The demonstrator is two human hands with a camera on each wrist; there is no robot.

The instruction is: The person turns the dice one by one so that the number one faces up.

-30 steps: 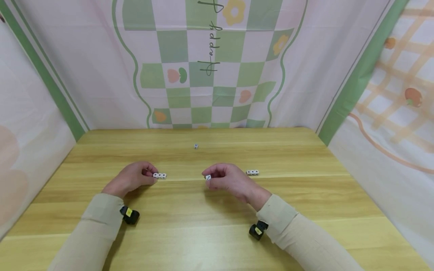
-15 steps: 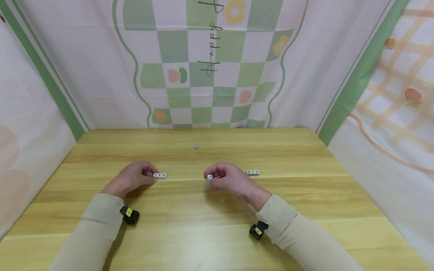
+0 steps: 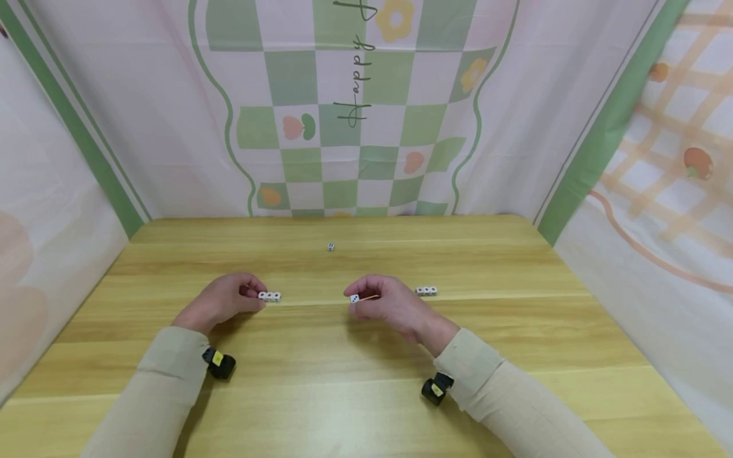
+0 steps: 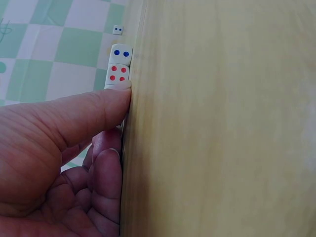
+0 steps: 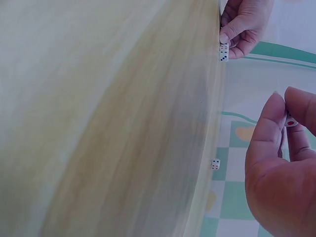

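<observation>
A row of three white dice (image 3: 273,297) lies on the table at the left, side by side. My left hand (image 3: 224,300) pinches the near-left end of this row; in the left wrist view the thumb (image 4: 106,106) covers the end die. Held up between the thumb and fingers of my right hand (image 3: 389,306) is a single die (image 3: 354,299), which looks raised off the wood. One red pip of it shows in the right wrist view, the rest being hidden by the fingertips.
To the right of my right hand sits a second row of three dice (image 3: 426,292). A lone die (image 3: 331,247) lies farther back on the wooden table (image 3: 338,375). A patterned cloth (image 3: 338,159) hangs behind the table, with more cloth at both sides.
The die in my right hand has shifted slightly right and turned a little between the fingers. My left hand and its row of dice stay put.
</observation>
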